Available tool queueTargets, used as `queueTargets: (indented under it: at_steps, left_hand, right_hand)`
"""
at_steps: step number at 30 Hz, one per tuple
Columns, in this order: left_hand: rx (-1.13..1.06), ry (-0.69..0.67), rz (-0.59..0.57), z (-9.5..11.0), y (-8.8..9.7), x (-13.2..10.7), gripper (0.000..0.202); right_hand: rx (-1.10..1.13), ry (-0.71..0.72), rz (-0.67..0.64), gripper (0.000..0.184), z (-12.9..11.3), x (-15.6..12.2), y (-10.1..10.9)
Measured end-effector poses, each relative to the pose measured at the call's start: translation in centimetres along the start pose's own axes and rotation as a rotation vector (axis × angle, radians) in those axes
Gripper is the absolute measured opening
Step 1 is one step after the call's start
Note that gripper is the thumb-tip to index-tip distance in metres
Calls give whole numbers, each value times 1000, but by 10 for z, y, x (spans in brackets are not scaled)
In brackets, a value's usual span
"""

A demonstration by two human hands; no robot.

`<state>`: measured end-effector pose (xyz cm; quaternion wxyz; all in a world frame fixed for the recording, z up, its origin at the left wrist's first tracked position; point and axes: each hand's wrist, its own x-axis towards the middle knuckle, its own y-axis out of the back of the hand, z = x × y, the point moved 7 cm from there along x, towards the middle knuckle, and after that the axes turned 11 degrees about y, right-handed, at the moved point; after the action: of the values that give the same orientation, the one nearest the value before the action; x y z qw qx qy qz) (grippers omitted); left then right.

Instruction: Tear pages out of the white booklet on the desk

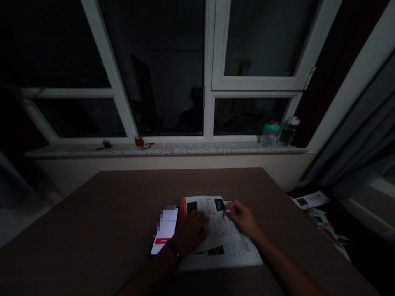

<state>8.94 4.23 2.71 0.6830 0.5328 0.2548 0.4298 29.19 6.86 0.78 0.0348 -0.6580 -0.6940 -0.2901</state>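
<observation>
An open book or magazine [224, 242] with printed pages lies on the brown table [117, 213] in front of me. My left hand [190, 232] rests flat on its left page, fingers spread, a dark band on the wrist. My right hand [242, 218] is closed in a pinch on a small pale pink scrap [228, 212] at the upper right of the page. A lit phone [166, 231] lies just left of the book, beside my left hand.
The room is dim. A stone windowsill [160, 149] runs behind the table with a small red object [138, 141], a teal-lidded jar [270, 132] and a clear bottle [288, 130]. Loose papers [311, 200] lie on the floor at right, near curtains [364, 135].
</observation>
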Motion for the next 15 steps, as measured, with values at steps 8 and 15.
queueTargets:
  at_steps: [8,15]
  left_hand:
    - [-44,-136,-13,8,-11,-7,51]
    - [-28,-119,-69,10,-9,-7,52]
  right_hand:
    - [-32,50,32,8,-12,-1,3]
    - [-186,119,-50,4,-20,0,4]
